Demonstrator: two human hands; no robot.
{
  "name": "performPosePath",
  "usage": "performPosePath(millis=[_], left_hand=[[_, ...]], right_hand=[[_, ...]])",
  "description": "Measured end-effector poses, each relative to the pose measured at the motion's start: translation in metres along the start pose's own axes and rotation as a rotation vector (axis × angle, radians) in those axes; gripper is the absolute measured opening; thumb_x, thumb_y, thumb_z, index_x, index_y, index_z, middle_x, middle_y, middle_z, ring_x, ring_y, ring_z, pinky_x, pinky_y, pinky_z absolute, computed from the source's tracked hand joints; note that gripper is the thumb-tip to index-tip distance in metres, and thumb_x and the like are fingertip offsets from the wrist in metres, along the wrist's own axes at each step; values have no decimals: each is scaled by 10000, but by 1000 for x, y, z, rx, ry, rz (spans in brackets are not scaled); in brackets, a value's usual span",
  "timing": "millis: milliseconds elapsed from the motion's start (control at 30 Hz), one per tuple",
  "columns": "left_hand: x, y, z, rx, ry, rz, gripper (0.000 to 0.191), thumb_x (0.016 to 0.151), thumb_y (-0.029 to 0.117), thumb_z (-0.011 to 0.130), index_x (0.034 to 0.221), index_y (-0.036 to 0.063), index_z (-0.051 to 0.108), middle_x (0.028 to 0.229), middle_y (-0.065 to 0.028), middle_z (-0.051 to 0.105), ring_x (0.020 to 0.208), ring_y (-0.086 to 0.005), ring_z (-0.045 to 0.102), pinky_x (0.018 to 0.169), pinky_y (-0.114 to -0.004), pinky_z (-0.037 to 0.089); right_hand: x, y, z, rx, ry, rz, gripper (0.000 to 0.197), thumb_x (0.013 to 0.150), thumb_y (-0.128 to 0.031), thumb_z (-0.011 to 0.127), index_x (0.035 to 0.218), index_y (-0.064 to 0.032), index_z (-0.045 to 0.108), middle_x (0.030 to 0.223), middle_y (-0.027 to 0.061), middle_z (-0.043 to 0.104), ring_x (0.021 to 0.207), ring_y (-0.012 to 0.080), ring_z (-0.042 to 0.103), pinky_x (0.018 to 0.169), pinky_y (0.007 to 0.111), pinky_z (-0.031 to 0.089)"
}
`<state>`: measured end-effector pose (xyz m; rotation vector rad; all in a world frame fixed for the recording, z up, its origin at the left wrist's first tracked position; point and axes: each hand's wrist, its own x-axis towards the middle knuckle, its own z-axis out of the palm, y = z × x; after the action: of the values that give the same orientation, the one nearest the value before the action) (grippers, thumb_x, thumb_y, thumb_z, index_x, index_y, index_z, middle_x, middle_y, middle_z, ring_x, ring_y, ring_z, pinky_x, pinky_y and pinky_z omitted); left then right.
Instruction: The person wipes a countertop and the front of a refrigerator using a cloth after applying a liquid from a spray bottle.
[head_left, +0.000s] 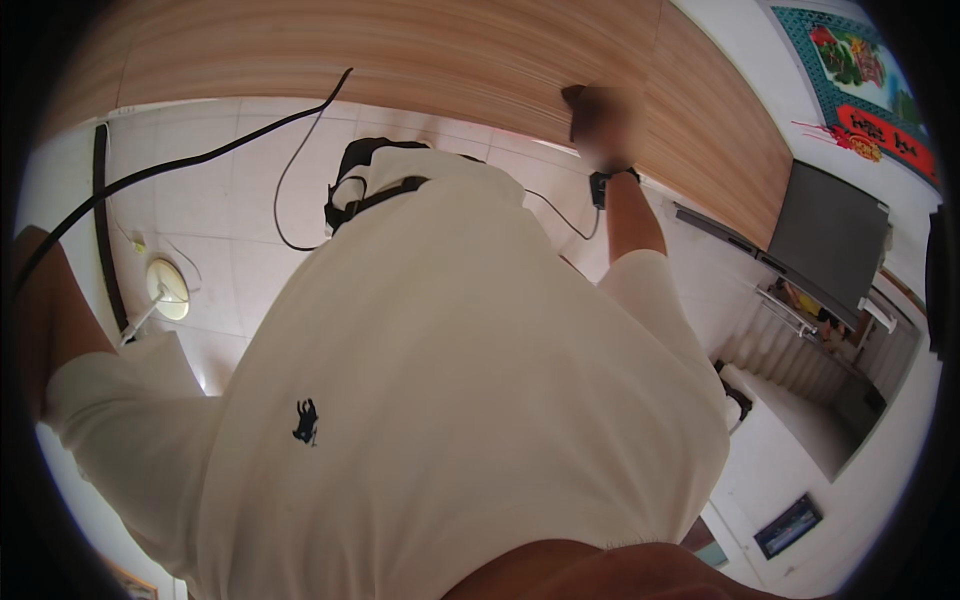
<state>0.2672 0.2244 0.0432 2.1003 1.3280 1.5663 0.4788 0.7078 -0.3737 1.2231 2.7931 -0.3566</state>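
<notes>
My right hand (602, 126) is at the edge of a wood-grain panel or tabletop (450, 52). Blur covers most of it, so its fingers and anything in them cannot be made out. A black strap with a small box (598, 189) sits at my right wrist, and a thin grey cable runs from it towards my waist. At the left rim my left arm (56, 315) is bent; the left hand itself is out of view. A thick black cable (187, 160) crosses in front of that arm and reaches up over the wood-grain surface. My cream shirt (450, 360) fills the middle.
A pale standing fan (166, 289) is on the tiled floor (195, 202) at left. To the right are a dark grey cabinet or appliance (829, 225), stairs (787, 352) and a person in yellow (806, 301). A wall hanging (862, 82) bears writing.
</notes>
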Motion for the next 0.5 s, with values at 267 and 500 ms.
performPosePath(millis=[267,500], left_hand=[[3,-46,-15,-20,-58,20,454,858,164,536,1255,-34,442,1239,-202,482,1183,-315,428,1012,-382,328],[27,-82,-70,-106,-110,115,474,852,138,550,1277,-27,419,1264,-211,454,1199,-336,409,1023,-397,317]], right_hand=[[-1,-72,109,-439,90,137,637,815,-308,521,1310,73,394,1355,353,327,1230,580,275,726,763,383],[-31,-297,63,-160,16,-66,532,911,-259,403,1352,35,368,1466,286,198,1321,519,209,850,768,295]])
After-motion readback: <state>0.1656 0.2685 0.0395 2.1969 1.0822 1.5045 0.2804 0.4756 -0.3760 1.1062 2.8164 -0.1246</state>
